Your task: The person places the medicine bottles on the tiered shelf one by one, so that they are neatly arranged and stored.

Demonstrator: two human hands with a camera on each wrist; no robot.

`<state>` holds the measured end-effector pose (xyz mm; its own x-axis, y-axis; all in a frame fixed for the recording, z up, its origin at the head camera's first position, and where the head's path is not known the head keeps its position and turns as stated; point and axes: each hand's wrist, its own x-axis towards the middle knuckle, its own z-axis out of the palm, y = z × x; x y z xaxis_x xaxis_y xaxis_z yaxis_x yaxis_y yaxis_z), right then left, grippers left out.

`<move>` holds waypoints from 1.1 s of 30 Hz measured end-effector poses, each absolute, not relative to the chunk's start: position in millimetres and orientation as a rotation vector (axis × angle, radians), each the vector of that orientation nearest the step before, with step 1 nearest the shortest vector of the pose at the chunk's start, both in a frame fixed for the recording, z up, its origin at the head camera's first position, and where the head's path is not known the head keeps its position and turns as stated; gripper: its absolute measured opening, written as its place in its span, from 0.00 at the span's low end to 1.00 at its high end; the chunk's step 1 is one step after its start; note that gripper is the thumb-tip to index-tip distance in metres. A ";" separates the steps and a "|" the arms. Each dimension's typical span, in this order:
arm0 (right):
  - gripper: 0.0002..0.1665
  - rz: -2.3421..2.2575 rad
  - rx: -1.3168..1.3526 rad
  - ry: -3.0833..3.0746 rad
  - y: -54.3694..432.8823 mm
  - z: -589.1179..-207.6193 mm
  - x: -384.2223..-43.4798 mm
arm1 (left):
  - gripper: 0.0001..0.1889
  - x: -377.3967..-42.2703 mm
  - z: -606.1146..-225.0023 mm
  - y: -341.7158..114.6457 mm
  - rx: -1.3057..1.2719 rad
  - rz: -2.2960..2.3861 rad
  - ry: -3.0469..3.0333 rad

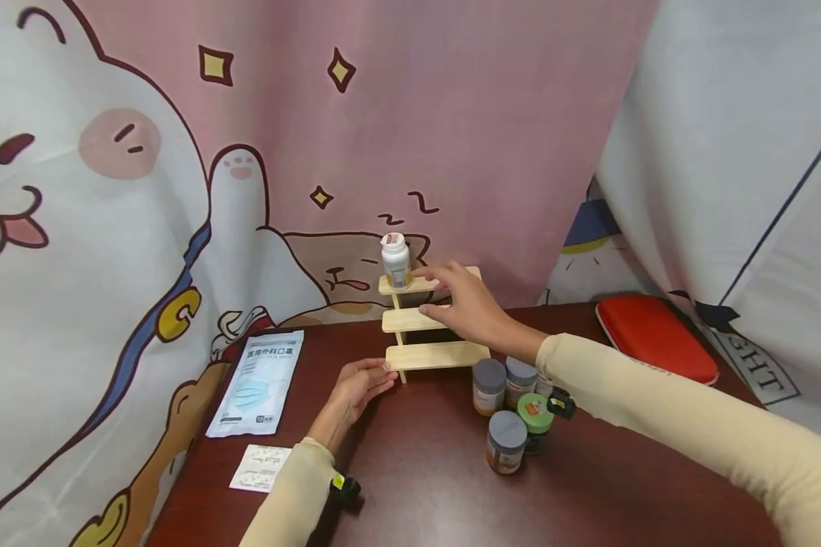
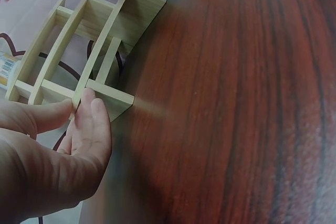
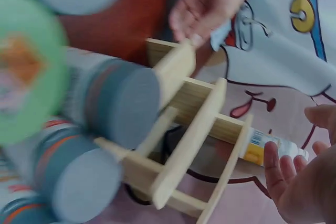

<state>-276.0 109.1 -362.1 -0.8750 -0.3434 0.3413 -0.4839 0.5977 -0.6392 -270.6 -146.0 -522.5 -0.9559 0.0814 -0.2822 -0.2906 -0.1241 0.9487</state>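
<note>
In the head view, a three-tier wooden shelf (image 1: 438, 355) stands on a dark red-brown table (image 1: 431, 479), with a white bottle (image 1: 397, 262) upright on the left end of its top tier; the label shows a barcode, its lettering too small to read. The left hand (image 1: 356, 389) pinches the left end of the lowest tier. The right hand (image 1: 470, 304) is beside the bottle, fingers and thumb well apart and holding nothing; whether a fingertip touches the bottle cannot be told. Grey-lidded jars (image 1: 505, 442) and a green-lidded jar (image 1: 535, 418) stand near the shelf's right end, their labels illegible. At left lies a mask packet (image 1: 256, 387) printed 医用外科口罩, near a white sheet (image 1: 260, 467) with tiny unreadable print. A red case (image 1: 657, 338) lies at back right, and the patterned cloth (image 1: 486, 137) behind shows two Z shapes and, far right, the letters "GHT". In the left wrist view, thumb and fingers close on either side of the lowest tier's end, while the bottle's barcode shows at the left edge. In the right wrist view, the right fingers spread beside the bottle's barcode and orange band; the jars loom close and blurred.
</note>
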 end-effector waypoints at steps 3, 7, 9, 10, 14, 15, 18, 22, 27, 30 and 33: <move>0.34 1.162 0.738 -2.692 126.6 -368.1 -260.5 | 0.18 -270.0 -521.9 -145.5 -0.232 2.170 1.886; 0.33 1.198 0.759 -2.742 150.9 -379.0 -240.9 | 0.18 -270.4 -520.8 -146.0 -0.241 2.179 1.886; 0.32 1.184 0.758 -2.763 161.9 -383.5 -232.5 | 0.18 -271.0 -520.4 -146.7 -0.241 2.183 1.888; 0.31 1.187 0.758 -2.770 167.2 -385.8 -229.0 | 0.18 -271.4 -520.4 -146.9 -0.239 2.182 1.891; 0.29 1.225 0.755 -2.802 186.8 -391.4 -215.4 | 0.18 -272.1 -521.4 -147.6 -0.240 2.171 1.893; 0.29 1.234 0.753 -2.814 191.3 -392.7 -212.5 | 0.18 -272.2 -521.7 -147.6 -0.243 2.170 1.892; 0.29 1.248 0.751 -2.840 203.3 -395.6 -202.6 | 0.18 -271.9 -522.4 -147.4 -0.248 2.169 1.890; 0.30 1.251 0.742 -2.860 216.8 -399.7 -190.5 | 0.18 -271.6 -521.6 -146.9 -0.238 2.169 1.886; 0.32 1.296 0.792 -2.867 229.3 -405.1 -177.9 | 0.17 -270.1 -521.5 -146.0 -0.237 2.180 1.885; 0.31 1.319 0.838 -2.864 236.8 -407.7 -172.0 | 0.17 -269.5 -521.4 -145.5 -0.240 2.183 1.886; 0.31 1.339 0.864 -2.868 243.1 -412.5 -168.4 | 0.17 -269.5 -521.2 -145.5 -0.240 2.184 1.883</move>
